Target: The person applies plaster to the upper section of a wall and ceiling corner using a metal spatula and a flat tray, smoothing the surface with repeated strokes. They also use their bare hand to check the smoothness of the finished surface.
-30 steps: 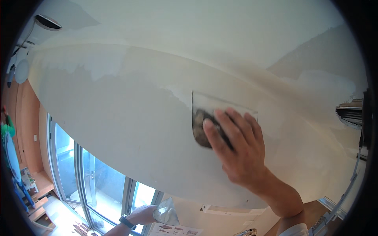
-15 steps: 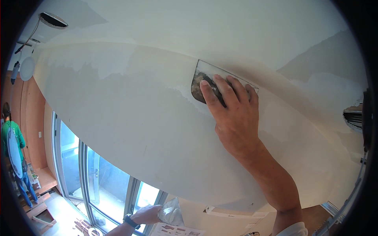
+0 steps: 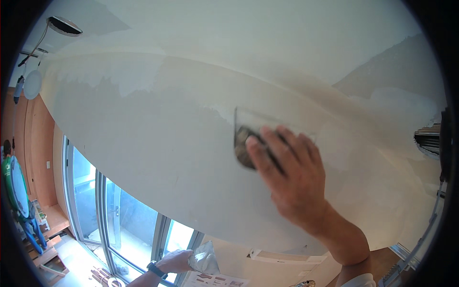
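My right hand (image 3: 300, 179) grips a plastering trowel (image 3: 245, 146), its fingers spread over the back of it. The trowel's flat blade is smeared with dark and whitish residue, blurred by motion, and lies against or very near the pale grey plasterboard surface (image 3: 167, 143). Light skim patches mark that surface to the left. Low in the picture, my left hand (image 3: 173, 261), with a dark watch (image 3: 157, 269) on the wrist, holds a wedge-shaped flat piece coated in white (image 3: 205, 258); I cannot make out its kind.
Round cut-outs open at the upper left (image 3: 65, 26) and the right edge (image 3: 429, 140), the left one with a hanging cable. Glazed doors (image 3: 117, 205) stand at the lower left. Farther off is a person in green (image 3: 6, 167) beside timber panelling (image 3: 40, 138). A white vent (image 3: 287, 257) sits below.
My right hand has brought the trowel down and slightly right, away from the seam. My left hand has barely shifted. The person in green has moved a little lower.
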The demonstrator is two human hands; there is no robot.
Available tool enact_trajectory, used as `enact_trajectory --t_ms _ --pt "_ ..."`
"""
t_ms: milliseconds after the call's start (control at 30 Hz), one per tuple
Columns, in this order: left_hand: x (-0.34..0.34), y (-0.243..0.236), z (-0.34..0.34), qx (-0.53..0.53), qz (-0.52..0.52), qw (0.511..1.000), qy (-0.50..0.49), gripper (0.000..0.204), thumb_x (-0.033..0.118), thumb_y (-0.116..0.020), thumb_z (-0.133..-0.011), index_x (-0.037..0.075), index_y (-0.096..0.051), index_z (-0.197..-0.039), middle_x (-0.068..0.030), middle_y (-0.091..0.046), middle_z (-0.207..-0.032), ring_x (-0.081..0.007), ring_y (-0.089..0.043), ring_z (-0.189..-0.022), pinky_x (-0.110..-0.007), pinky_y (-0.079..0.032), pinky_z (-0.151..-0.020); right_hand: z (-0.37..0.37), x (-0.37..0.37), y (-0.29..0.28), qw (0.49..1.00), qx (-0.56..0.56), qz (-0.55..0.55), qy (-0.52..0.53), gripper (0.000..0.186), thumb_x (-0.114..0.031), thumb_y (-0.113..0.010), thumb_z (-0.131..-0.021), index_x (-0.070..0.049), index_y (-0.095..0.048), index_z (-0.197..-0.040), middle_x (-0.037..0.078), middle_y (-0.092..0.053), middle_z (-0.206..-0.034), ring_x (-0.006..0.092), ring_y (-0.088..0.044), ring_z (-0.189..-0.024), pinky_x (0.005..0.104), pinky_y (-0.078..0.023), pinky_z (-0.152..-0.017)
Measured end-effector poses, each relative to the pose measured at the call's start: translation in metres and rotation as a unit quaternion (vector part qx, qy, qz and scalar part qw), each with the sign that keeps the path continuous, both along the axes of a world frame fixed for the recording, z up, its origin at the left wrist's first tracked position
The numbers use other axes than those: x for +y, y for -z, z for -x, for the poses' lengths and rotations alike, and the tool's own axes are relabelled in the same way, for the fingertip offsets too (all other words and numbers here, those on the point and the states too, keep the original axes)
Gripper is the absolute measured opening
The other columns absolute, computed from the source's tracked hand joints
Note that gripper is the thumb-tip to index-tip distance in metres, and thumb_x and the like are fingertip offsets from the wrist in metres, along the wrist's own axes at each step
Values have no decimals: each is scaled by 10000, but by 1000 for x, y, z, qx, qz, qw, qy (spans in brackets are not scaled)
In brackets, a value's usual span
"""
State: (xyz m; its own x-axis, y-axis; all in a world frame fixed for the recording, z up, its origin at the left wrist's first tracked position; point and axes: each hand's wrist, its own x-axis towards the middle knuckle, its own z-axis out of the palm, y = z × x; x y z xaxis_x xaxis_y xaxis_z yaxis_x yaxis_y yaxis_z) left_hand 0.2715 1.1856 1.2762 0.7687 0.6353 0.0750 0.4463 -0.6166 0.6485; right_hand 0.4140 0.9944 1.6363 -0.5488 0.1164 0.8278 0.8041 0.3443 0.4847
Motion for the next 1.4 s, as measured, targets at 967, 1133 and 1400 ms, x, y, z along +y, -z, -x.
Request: enact_trajectory --t_ms 967,1133,1400 --pt "-1 -13 -27 -40 -47 998 27 596 508 -854 -823 27 -678 -1129 -154 -759 -1028 -309 -723 -920 -433 -554 -820 36 66 -33 994 44 80 -61 340 -55 -673 -944 -51 -600 -1276 142 -662 -1099 239 -601 -942 422 -461 -790" --pt "-10 -27 -20 -43 -43 998 20 600 550 -820 -820 52 -692 -1128 -144 -767 -1028 -307 -739 -948 -429 -559 -835 36 44 23 992 51 93 -70 333 -55 -673 -946 -48 -600 -1271 140 -663 -1091 234 -601 -934 417 -460 -783" --pt "-4 -1 -1 -27 -35 999 2 594 482 -841 -839 0 -671 -1142 -181 -748 -1070 -338 -722 -964 -450 -562 -846 10 16 -5 990 73 97 -69 322 -54 -672 -949 -44 -600 -1263 136 -665 -1079 227 -601 -920 408 -460 -773"
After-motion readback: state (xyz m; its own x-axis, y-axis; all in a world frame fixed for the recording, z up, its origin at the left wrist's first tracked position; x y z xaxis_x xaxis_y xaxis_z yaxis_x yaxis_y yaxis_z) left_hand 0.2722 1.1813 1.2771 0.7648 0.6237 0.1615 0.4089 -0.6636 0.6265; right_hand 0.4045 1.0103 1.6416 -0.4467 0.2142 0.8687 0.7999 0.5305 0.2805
